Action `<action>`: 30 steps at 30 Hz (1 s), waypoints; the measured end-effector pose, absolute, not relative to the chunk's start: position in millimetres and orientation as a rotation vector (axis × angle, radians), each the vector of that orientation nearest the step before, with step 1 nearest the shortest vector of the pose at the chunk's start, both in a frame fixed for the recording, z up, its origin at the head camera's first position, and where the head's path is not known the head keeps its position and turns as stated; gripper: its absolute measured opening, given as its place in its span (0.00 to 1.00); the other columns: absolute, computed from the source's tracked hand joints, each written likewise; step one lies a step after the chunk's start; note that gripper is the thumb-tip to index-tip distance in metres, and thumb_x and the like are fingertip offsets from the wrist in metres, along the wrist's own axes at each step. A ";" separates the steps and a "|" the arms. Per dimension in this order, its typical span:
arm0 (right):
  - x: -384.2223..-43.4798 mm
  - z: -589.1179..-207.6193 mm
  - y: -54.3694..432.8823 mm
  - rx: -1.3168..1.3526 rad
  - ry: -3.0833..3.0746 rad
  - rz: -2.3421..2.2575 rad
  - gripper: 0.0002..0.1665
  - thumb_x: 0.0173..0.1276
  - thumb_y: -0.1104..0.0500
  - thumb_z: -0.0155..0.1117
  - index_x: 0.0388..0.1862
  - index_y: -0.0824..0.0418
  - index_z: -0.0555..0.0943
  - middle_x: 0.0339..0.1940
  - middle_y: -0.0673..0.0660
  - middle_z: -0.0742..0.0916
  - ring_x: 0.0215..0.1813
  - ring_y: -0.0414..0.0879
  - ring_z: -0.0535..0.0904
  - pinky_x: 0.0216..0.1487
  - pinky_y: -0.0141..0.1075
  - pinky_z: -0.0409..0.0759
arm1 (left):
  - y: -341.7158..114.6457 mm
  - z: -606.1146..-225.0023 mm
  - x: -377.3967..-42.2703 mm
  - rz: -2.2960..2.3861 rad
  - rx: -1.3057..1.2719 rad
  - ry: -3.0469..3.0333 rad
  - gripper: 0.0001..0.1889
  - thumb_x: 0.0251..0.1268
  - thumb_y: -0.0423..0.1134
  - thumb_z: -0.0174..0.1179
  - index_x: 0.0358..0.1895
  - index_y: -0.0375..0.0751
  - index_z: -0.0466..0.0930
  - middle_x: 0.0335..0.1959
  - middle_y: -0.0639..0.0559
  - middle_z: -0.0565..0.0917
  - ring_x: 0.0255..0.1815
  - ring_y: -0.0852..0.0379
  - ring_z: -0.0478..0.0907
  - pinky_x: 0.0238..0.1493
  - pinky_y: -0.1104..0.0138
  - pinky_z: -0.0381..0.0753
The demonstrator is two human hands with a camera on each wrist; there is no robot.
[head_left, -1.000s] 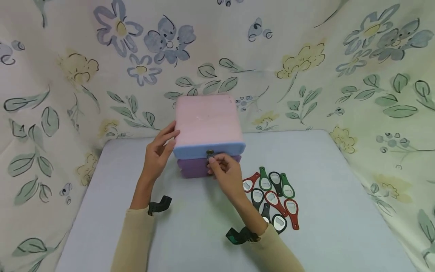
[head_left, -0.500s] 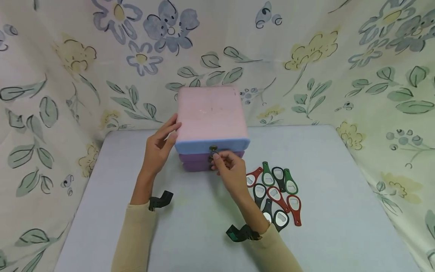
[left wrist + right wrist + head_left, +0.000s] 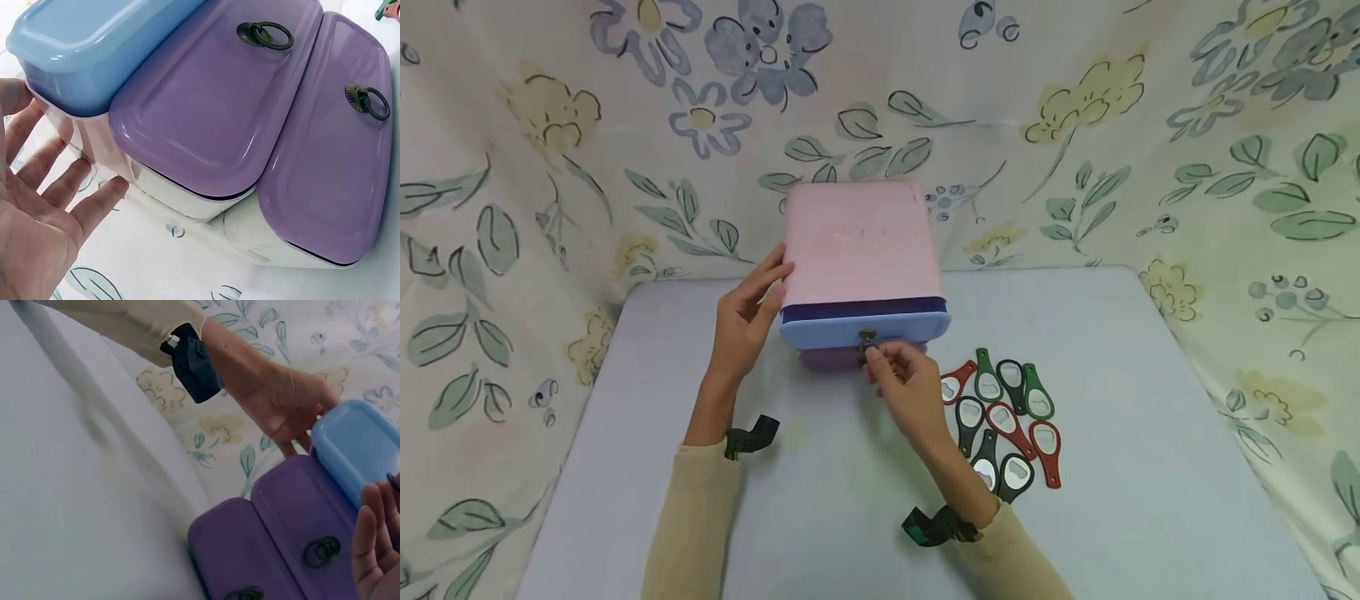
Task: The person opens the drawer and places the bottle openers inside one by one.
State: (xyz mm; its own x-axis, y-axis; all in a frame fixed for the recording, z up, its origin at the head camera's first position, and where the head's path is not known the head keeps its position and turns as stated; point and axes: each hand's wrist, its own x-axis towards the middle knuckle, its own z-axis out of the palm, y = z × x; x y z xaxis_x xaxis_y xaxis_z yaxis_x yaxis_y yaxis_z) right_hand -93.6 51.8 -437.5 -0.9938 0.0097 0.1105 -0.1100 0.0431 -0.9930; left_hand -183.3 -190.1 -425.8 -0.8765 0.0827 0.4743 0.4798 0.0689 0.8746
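Observation:
A small drawer cabinet with a pink top point(image 3: 865, 242) stands on the table in the head view. Its blue top drawer point(image 3: 816, 333) is pulled partway out, showing a dark strip of its inside. Between thumb and fingers, my right hand point(image 3: 910, 387) pinches the ring pull point(image 3: 868, 337) on that drawer. My left hand point(image 3: 745, 325) rests against the cabinet's left side, its fingers extended; the left wrist view shows those fingertips point(image 3: 119, 186) along the side wall. Below, the upper purple drawer point(image 3: 206, 106) and lower purple drawer point(image 3: 331, 144) are closed, each with a ring pull.
Several bottle openers in red point(image 3: 1047, 450), green point(image 3: 1037, 396) and black point(image 3: 1017, 475) lie grouped on the white table point(image 3: 1150, 467), right of the cabinet and partly behind the right forearm. A flowered cloth point(image 3: 970, 125) hangs close behind the cabinet.
The blue drawer has slid out toward me with my right hand on its ring, uncovering the dark strip behind its front. My left hand stays at the cabinet's side. The head view has shifted slightly.

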 end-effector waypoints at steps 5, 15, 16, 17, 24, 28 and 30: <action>-88.3 -435.9 50.6 0.128 -2.213 2.132 0.12 0.80 0.56 0.64 0.45 0.65 0.85 0.40 0.71 0.89 0.35 0.41 0.85 0.35 0.39 0.88 | -192.1 -426.1 -182.0 -1.872 -0.560 -2.051 0.19 0.81 0.33 0.56 0.69 0.35 0.81 0.81 0.49 0.72 0.83 0.55 0.68 0.81 0.68 0.70; -81.5 -436.3 52.8 0.152 -2.227 2.133 0.11 0.80 0.58 0.63 0.46 0.66 0.85 0.41 0.74 0.88 0.35 0.39 0.86 0.35 0.31 0.86 | -186.9 -427.2 -180.6 -1.937 -0.554 -1.998 0.20 0.80 0.30 0.54 0.70 0.34 0.80 0.81 0.48 0.72 0.84 0.54 0.68 0.79 0.71 0.72; -81.1 -436.0 53.6 0.149 -2.229 2.127 0.11 0.80 0.58 0.63 0.46 0.66 0.84 0.41 0.73 0.88 0.34 0.40 0.86 0.35 0.30 0.86 | -185.4 -426.8 -182.0 -1.937 -0.561 -2.000 0.20 0.80 0.30 0.54 0.70 0.34 0.80 0.81 0.48 0.72 0.84 0.54 0.67 0.79 0.71 0.72; -80.5 -435.7 54.2 0.147 -2.233 2.122 0.11 0.80 0.57 0.63 0.45 0.66 0.84 0.40 0.72 0.88 0.34 0.40 0.86 0.35 0.30 0.86 | -184.2 -426.5 -183.2 -1.936 -0.565 -2.003 0.20 0.80 0.30 0.54 0.70 0.34 0.80 0.81 0.49 0.72 0.83 0.54 0.68 0.79 0.71 0.72; -75.2 -436.1 55.6 0.157 -2.265 2.085 0.10 0.79 0.56 0.64 0.44 0.62 0.85 0.37 0.63 0.89 0.34 0.43 0.86 0.33 0.34 0.86 | -183.6 -426.7 -182.8 -1.922 -0.570 -2.018 0.20 0.80 0.29 0.53 0.70 0.36 0.80 0.81 0.49 0.72 0.83 0.55 0.68 0.78 0.73 0.71; -70.8 -437.5 57.2 0.193 -2.271 2.073 0.09 0.79 0.56 0.64 0.43 0.62 0.85 0.36 0.63 0.89 0.33 0.42 0.86 0.33 0.33 0.86 | -184.6 -426.0 -179.0 -1.909 -0.548 -2.025 0.20 0.80 0.30 0.53 0.70 0.36 0.80 0.81 0.50 0.72 0.83 0.56 0.68 0.78 0.74 0.71; -68.5 -437.9 58.9 0.202 -2.265 2.069 0.09 0.79 0.57 0.64 0.43 0.62 0.85 0.36 0.66 0.89 0.33 0.44 0.86 0.33 0.33 0.86 | -184.1 -425.8 -179.1 -1.914 -0.550 -2.020 0.20 0.80 0.30 0.53 0.70 0.36 0.80 0.81 0.49 0.72 0.83 0.55 0.68 0.78 0.73 0.71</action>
